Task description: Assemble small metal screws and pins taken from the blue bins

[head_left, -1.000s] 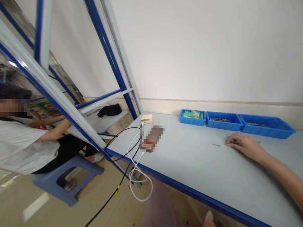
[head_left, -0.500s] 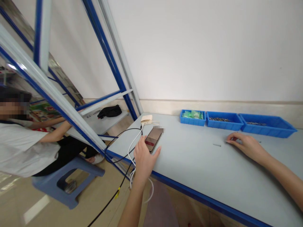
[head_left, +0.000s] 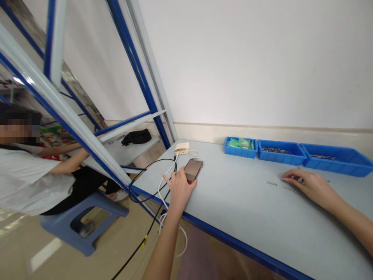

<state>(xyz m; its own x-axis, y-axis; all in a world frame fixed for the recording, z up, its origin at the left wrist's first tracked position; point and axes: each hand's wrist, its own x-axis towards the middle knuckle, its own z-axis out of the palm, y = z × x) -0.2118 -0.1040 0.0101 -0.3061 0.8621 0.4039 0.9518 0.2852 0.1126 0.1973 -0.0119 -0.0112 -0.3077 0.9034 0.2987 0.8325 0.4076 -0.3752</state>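
Note:
My left hand grips the lower end of a smartphone, thumb along its right edge and fingers at its left. The phone's lit screen faces up. On the table's right half my right hand rests with thumb and fingertips drawn together; what is between them, if anything, is hidden. Just left of its fingertips lies a small metal screw-like piece, and a second thin metal piece lies below the thumb. The tip of another thin piece shows behind the knuckles.
Blue bins line the wall side: one with green packets, one with small metal parts, one with longer pieces. A cream power bank with white cable stands at the left. Behind the blue frame, a person sits on a stool.
My left hand has closed in on the phone. My right fingertips have shifted slightly, and a second thin metal piece now shows below them. The view has turned slightly.

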